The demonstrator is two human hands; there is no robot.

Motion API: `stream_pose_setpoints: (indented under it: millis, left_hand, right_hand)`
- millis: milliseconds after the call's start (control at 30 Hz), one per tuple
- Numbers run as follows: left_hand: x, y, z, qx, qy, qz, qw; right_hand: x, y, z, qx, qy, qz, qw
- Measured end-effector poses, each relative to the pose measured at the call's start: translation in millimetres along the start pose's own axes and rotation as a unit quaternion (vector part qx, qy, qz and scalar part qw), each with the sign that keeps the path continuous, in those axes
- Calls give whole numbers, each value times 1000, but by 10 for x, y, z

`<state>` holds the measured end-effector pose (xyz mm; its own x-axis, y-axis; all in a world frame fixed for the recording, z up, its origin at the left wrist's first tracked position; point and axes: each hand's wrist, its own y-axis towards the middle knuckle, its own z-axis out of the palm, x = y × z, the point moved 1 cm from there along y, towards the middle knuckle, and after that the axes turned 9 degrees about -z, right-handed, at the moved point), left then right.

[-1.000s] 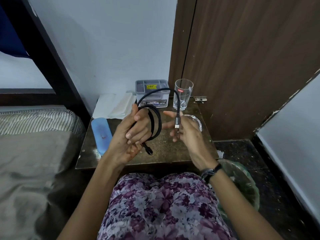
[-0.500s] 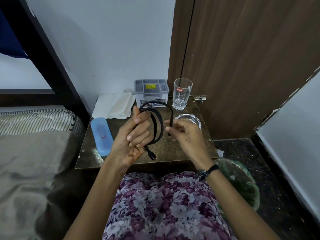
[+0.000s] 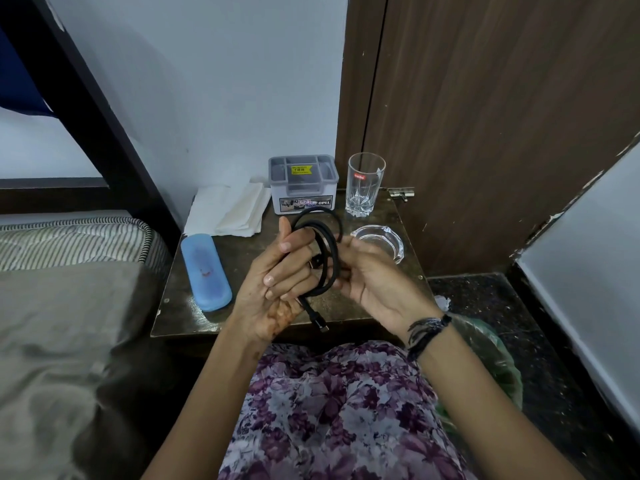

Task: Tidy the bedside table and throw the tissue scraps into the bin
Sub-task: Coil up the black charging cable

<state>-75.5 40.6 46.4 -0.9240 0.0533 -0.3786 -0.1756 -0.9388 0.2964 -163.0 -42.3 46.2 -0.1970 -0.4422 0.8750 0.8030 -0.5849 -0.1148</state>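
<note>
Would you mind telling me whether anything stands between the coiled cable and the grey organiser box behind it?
Nothing visible does: the black cable, held by both hands, hangs just before the grey organiser box; its compartments look mostly empty.

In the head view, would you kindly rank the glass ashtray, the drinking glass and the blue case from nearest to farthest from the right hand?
From the right hand:
1. Glass ashtray, just behind its fingers.
2. Drinking glass, at the table's back right.
3. Blue case, beyond the left hand, on the table's left edge.
</note>
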Motion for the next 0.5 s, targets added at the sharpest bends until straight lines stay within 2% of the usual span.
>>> stream_pose_setpoints:
  millis: [133,267,367,433,500]
  left_hand:
    - [17,45,-46,11,-60,-3,998]
    - [15,2,-166,12,-89,4,996]
    - [53,5,-245,-6,-90,21,996]
    - [56,15,-290,-72,-40,54,995]
    - [48,13,-315,-188,41,101,976]
  right_hand:
    - [-98,-36,27,23,74,62,995]
    - [-99,-88,32,23,35,19,999]
    - [-149,-125,58,-28,29,-42,998]
    - [-192,-143,42,-81,27,-84,993]
    - [-221,-165,30,-72,-25,-124,989]
